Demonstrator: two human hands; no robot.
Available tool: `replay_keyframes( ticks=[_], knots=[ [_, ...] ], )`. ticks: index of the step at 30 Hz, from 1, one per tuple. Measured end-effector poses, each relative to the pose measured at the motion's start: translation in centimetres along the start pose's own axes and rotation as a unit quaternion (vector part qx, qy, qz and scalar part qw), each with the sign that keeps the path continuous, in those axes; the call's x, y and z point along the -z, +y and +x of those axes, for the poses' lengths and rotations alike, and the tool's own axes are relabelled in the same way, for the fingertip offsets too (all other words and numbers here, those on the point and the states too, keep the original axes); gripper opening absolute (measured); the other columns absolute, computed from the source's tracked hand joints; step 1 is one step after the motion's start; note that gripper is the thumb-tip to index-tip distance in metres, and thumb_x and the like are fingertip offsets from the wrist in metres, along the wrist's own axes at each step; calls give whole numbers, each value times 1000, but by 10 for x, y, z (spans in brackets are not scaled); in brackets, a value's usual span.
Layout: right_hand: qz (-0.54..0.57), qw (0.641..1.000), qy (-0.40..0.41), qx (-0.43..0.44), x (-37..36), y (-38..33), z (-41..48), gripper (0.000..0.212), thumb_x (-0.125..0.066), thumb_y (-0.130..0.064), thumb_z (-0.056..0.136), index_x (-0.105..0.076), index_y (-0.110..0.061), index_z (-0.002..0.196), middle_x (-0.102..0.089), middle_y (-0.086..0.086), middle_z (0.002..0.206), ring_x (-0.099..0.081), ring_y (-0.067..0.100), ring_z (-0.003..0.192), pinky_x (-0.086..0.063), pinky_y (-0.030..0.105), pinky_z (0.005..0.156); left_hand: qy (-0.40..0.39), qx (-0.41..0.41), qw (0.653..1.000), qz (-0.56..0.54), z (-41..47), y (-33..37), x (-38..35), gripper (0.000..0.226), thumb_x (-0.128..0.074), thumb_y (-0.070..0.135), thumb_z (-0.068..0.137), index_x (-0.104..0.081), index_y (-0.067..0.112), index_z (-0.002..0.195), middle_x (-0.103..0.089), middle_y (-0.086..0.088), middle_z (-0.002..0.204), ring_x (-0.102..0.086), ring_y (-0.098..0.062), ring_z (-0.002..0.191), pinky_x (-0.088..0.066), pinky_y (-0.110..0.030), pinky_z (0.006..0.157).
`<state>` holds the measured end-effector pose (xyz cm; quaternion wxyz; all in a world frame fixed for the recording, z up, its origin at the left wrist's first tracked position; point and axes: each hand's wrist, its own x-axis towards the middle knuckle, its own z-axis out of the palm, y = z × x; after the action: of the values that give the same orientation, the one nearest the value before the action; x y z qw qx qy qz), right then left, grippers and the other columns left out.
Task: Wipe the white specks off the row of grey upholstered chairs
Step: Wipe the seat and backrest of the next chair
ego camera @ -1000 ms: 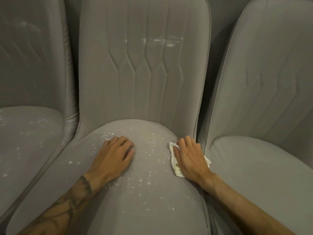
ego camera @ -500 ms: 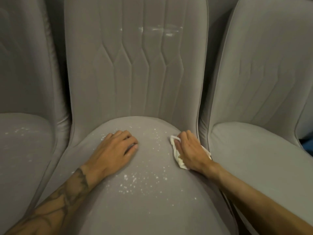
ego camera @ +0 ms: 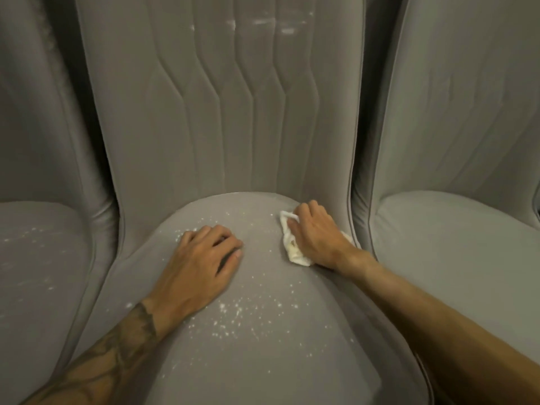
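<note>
Mid-wipe on the middle chair [ego camera: 222, 361]: right hand [ego camera: 317, 233] presses a white cloth [ego camera: 292, 247] at centre-right, left hand [ego camera: 198, 267] lies flat and empty; next, probably sweep toward the specks [ego camera: 242, 314] at lower centre.

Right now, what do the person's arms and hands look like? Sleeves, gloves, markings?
Both arms are bare to the frame edge: no sleeves show. No gloves, and no watch or rings visible on the left hand or the right hand. The left forearm carries a dark tattoo of line and shaded patterns, running from the wrist back to the frame edge. The right forearm shows no markings.
</note>
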<state>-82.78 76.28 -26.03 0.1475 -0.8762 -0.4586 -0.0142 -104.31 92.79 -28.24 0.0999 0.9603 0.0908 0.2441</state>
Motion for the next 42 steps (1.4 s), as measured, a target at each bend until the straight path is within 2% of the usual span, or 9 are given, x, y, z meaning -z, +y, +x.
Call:
replay_keyframes(
  ticks=[4,7,9,15,20,26,31,37,42],
  knots=[
    [-56,991,27,-117,-2,-18,8,24,-34,-25,103,-47,-7,113,-48,15,118,-49,34,105,-39,41,89,-7,17,1000,-17,1,-1,0,23,-48,38,104,-68,30,110,-59,12,112,-56,-14,101,-41,-39,86],
    [-19,996,35,-83,-17,-53,5,36,-22,-30,104,-49,-9,115,-50,13,116,-46,30,105,-32,39,87,-16,19,1000,-5,2,-1,-1,24,-43,39,105,-65,31,110,-56,12,112,-53,-13,100,-40,-38,86],
    [7,997,42,-67,-13,-53,-4,34,-30,-32,105,-52,-8,112,-52,14,112,-46,30,99,-33,38,86,-18,21,1000,-9,1,-2,0,25,-41,39,105,-64,31,110,-55,11,112,-53,-14,99,-41,-38,86],
    [-69,965,55,-247,-5,-27,-10,34,-21,-28,105,-47,-11,118,-50,13,120,-45,30,108,-33,41,88,-28,26,999,-30,1,-6,0,24,-39,38,105,-61,32,112,-52,13,112,-50,-12,100,-42,-38,87],
    [-90,991,40,-88,-21,-56,2,32,-33,-30,105,-51,-6,116,-53,17,115,-47,32,103,-34,40,89,-50,43,996,-54,2,-3,10,27,-41,37,104,-65,28,114,-55,10,112,-51,-14,101,-43,-40,89],
    [-87,975,71,-194,-22,-37,26,29,-37,-28,102,-50,-4,113,-50,20,119,-49,37,107,-41,46,86,-92,43,993,-56,-3,-23,29,42,-46,43,105,-58,26,141,-58,8,134,-51,-16,123,-34,-32,105],
    [-72,996,35,-39,-37,-51,39,31,-35,-29,104,-53,-6,113,-54,17,112,-49,33,100,-36,41,87,-86,55,995,19,-33,-51,51,47,-41,42,103,-65,16,134,-61,-3,137,-55,-24,126,-36,-36,106],
    [-100,979,53,-168,-21,-35,37,25,-40,-26,101,-51,-5,110,-52,21,115,-51,38,103,-42,47,83,-118,85,989,25,-45,-66,61,53,-38,46,104,-64,16,138,-59,-3,144,-54,-24,130,-36,-35,110],
    [-82,996,35,-7,-47,-83,47,34,-30,-32,104,-50,-8,117,-53,16,117,-47,33,104,-34,40,89,-102,80,991,28,-48,-64,57,49,-39,44,104,-62,18,139,-57,1,144,-52,-20,130,-30,-29,109]
  ],
)
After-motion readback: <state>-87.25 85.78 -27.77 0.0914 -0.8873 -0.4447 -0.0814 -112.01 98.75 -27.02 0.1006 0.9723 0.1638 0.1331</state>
